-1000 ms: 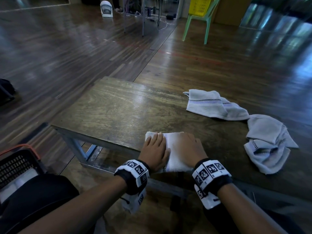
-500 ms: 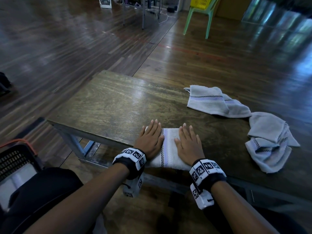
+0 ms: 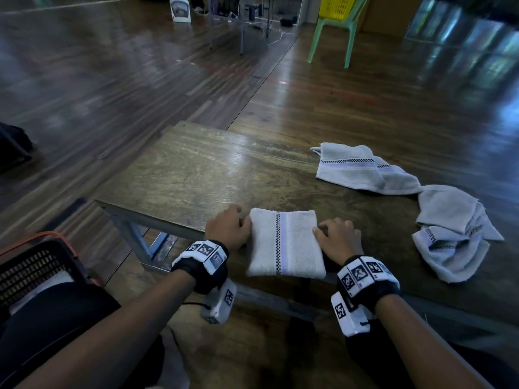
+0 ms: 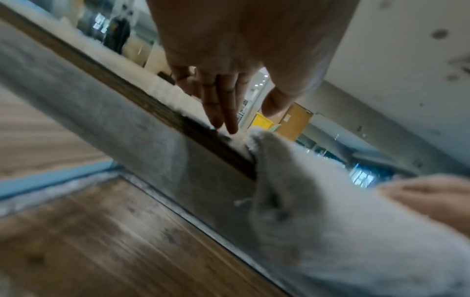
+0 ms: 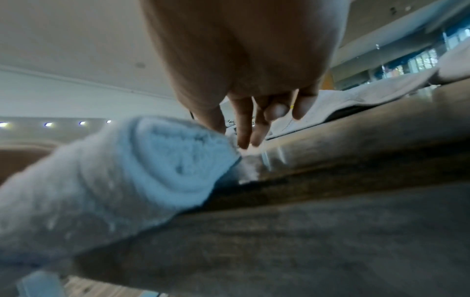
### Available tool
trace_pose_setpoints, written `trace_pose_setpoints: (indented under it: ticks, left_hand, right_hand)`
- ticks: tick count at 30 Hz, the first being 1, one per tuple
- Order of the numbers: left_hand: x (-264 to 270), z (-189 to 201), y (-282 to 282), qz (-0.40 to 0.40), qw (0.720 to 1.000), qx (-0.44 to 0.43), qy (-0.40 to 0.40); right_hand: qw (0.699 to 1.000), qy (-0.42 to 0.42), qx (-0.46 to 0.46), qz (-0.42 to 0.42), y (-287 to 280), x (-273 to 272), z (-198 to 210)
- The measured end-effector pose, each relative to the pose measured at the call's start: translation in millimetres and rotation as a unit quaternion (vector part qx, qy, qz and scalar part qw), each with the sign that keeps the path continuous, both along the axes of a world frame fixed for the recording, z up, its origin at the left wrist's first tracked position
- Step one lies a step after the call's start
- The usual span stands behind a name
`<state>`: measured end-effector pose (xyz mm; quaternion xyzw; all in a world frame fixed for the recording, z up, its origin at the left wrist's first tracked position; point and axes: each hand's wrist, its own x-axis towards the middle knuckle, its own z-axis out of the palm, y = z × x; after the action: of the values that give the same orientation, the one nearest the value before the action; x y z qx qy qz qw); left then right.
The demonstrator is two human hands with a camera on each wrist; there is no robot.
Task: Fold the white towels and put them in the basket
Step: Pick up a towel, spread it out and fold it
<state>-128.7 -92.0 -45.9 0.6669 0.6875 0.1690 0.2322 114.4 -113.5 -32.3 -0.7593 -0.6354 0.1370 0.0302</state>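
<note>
A folded white towel with a checked stripe lies at the near edge of the wooden table, overhanging it slightly. My left hand is at its left side; in the left wrist view its fingers point down to the table beside the towel's corner, thumb held apart. My right hand is at the towel's right side; its fingers reach the table next to the towel, thumb touching the top. Neither hand grips it. A black basket stands at the lower left.
Two unfolded white towels lie on the table's right part, one flat and one crumpled. A green chair holding a yellow crate stands far back on the wooden floor. My legs are below the table edge.
Both hands lay flat on top of the folded towel, pressing it. They have slid apart to its left and right sides, uncovering the towel's top.
</note>
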Motion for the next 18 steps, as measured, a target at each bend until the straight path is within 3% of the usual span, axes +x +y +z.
trace_pose_setpoints:
  ticks: [3, 9, 13, 16, 18]
  left_hand:
    - [2, 4, -9, -0.013, 0.992, -0.086, -0.089]
    - [9, 1, -17, -0.049, 0.989, -0.116, -0.072]
    - [13, 3, -18, -0.034, 0.975, -0.166, -0.146]
    - [17, 6, -21, -0.016, 0.960, -0.187, -0.209]
    - [19, 9, -25, 0.006, 0.949, -0.192, -0.249]
  right_hand:
    - [0.998, 0.051, -0.035, -0.025, -3, 1, 6]
    - [0.975, 0.200, -0.080, -0.055, -12, 3, 8]
    - [0.963, 0.250, -0.084, -0.054, -14, 1, 9]
    - [0.941, 0.319, -0.083, -0.074, -13, 0, 12]
    - [0.911, 0.389, -0.097, -0.094, -17, -2, 15]
